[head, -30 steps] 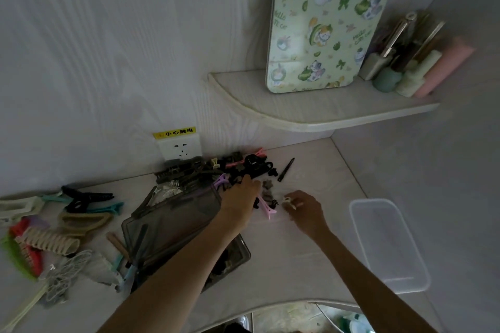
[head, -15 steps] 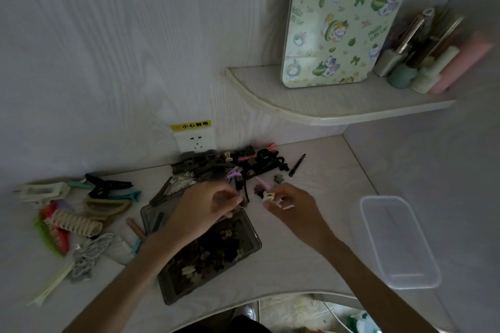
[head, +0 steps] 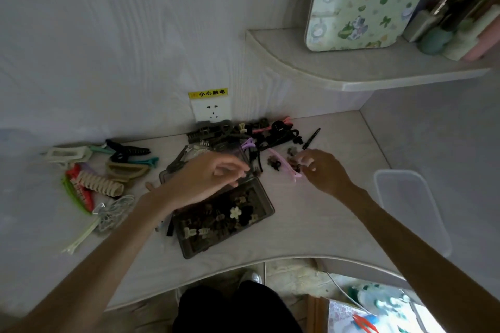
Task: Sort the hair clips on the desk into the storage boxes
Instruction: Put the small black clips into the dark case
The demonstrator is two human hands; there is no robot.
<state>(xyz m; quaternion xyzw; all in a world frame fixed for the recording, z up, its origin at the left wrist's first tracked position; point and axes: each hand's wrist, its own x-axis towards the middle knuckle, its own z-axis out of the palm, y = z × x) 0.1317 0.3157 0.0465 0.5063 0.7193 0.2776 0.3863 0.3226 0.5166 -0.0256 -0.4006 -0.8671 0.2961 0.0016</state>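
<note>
Desk [head: 311, 227] surface, pale and curved at its near edge, fills most of the view, with a corner shelf [head: 351, 73] above it on the right carrying a patterned green tin [head: 362, 3] and some bottles. Two bare forearms reach in from the bottom corners and angle toward the middle. On the far right lies a clear storage box [head: 411, 208], well apart from both hands. At the centre sits a dark storage box [head: 232, 240], tilted on the desk and holding many small brown, black and cream clips. To the left spreads a group of large claw clips [head: 108, 173] in white, teal, black, tan, red and green, with a white cord beside them. Against the wall below a socket [head: 211, 111] lies a heap of dark hair clips [head: 243, 132], with purple and pink ones mixed in. The left hand [head: 205, 178] hovers palm-down over the far end of the dark box, its fingers loosely curled and pointing right; whether the fingertips pinch anything is too blurred to tell. The right hand [head: 324, 170] rests on the desk just right of the heap, fingers bent inward toward a few small clips and touching a long pink clip [head: 286, 167]; I cannot tell whether it grips one.
</note>
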